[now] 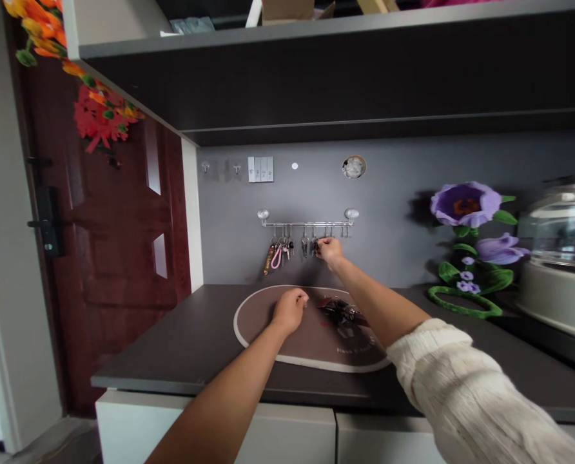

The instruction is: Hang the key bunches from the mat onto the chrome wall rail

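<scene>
A metal hook rail (307, 224) is fixed to the grey wall, with several bunches of keys (287, 247) hanging from its left and middle hooks. Among these hang a pink loop strap (276, 258) and a brown tag (269, 260). My right hand (330, 250) is at the right half of the rail, its fingers pinched on a dark key bunch (318, 247) just below the hooks. Over the brown oval mat (261, 322) hovers my left hand (290, 310), fingers curled closed; their inside is hidden. A dark pile of keys (340, 310) lies on the mat, partly behind my right forearm.
A dark shelf (340, 84) overhangs the counter (171, 341). To the right stand purple fabric flowers (466, 205) with a green base and a clear-domed appliance (563, 258). Wall switches (261, 169) are above the rail. A dark red door (118, 258) is at left.
</scene>
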`<state>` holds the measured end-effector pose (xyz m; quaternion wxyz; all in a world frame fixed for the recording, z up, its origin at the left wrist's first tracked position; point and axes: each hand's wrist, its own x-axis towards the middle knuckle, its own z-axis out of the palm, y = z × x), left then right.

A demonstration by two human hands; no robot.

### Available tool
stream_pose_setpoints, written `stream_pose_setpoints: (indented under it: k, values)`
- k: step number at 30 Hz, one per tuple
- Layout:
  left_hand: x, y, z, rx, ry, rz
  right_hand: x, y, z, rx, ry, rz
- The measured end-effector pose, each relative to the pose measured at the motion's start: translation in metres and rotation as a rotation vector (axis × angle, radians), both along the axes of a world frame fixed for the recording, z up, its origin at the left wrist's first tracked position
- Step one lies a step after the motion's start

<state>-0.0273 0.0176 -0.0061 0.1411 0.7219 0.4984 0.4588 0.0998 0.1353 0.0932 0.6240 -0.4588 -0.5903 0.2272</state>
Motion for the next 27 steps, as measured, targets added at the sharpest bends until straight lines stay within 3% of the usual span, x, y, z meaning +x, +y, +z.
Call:
stream_pose_setpoints:
  k: [8, 16, 27]
  values:
    - [0.000, 0.005, -0.004, -0.016, -0.048, -0.045, -0.001, -0.011, -0.001, 0.007, -0.104, -0.083]
    - [-0.001, 0.000, -0.002, -0.092, -0.102, -0.065, 0.007, -0.059, -0.006, -0.006, -0.152, -0.043]
    - [0.006, -0.012, 0.013, -0.257, -0.199, -0.004, 0.039, -0.118, -0.040, 0.052, -0.265, -0.004]
